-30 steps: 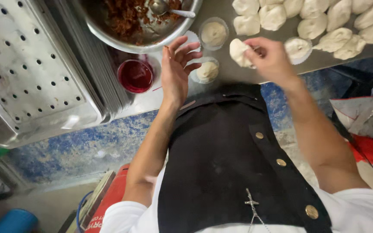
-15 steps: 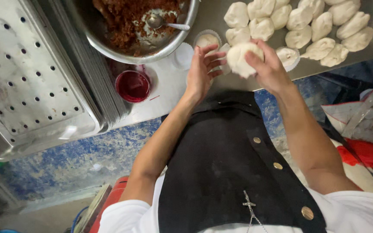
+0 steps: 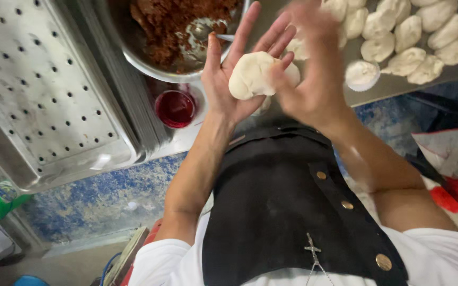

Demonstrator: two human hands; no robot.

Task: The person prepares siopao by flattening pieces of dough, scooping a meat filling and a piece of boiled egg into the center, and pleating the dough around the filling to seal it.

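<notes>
A pale dough ball (image 3: 254, 74) lies in the open palm of the left hand (image 3: 234, 79), fingers spread upward. The right hand (image 3: 308, 79) cups loosely against its right side, fingertips touching. Half a second ago the right hand alone gripped it, the left beside.

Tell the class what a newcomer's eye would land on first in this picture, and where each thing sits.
First, the dough at centre, lying in the open left hand with the right hand pressing on it. Behind the hands, a metal bowl of reddish-brown filling sits at top centre, with a red cup just below it. Rows of dough pieces fill the top right, and a perforated tray takes up the left.
</notes>
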